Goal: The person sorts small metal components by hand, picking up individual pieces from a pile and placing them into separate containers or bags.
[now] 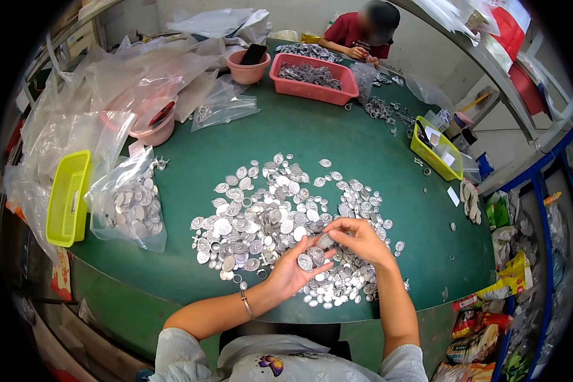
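Observation:
My left hand (288, 274) is turned palm up over the near edge of a heap of silver-coloured metal medals (264, 219). A few oval medals (311, 258) with raised patterns rest in its palm and on its fingers. Close beside it, my right hand (367, 242) pinches a flat oval medal (325, 242) between thumb and fingertips, just above the left fingers. Round rings and smaller oval pieces are mixed into the heap, which spreads to both sides of my hands. A clear plastic bag (137, 210) of similar pieces lies to the left.
The green table (235, 140) carries a yellow-green basket (68, 198) at left and another basket (436, 149) at right. A pink tub (315, 86) of metal parts stands at the back, near a person (363, 32) handling small pieces. Plastic bags (134, 76) fill the left side.

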The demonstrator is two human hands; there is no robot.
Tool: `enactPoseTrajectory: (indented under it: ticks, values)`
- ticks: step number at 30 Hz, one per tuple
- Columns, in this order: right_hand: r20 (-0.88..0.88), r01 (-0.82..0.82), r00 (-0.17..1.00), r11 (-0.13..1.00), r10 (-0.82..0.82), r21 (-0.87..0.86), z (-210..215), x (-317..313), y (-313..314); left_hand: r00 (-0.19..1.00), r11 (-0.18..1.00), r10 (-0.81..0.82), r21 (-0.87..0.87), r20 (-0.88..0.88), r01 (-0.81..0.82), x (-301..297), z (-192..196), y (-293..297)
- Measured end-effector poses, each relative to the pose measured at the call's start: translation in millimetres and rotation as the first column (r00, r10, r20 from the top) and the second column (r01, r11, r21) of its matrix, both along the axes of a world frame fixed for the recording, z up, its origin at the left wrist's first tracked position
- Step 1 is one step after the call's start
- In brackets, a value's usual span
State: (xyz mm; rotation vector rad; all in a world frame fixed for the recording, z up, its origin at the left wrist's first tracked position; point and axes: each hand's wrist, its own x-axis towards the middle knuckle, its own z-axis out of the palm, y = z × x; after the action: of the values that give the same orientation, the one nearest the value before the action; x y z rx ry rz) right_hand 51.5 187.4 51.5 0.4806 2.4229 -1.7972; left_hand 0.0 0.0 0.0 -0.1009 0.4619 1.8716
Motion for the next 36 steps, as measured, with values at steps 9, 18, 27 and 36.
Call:
enactPoseTrajectory:
  ticks: [9,18,27,36]
  values:
    - [-0.285,0.108,0.92,0.523,0.27,0.845,-45,-22,-18,0.957,0.98,-0.189,-0.1,-0.219,0.171,-6,3,-7]
    - [-0.272,-0.04,0.954,0.952,0.127,0.305,-18,-21,-8,0.998,0.999,0.006,-0.042,-0.059,-0.009,-1,4,-7]
    - [-0.348,0.215,0.93,0.593,0.117,0.775,-48,-38,-11,0.975,0.988,-0.152,-0.059,-0.163,0.144,4,6,-6]
    - [-0.254,0.251,0.931,0.965,-0.263,-0.078,-42,-26,5,0.986,1.0,-0.017,-0.004,-0.166,0.017,6,7,-2]
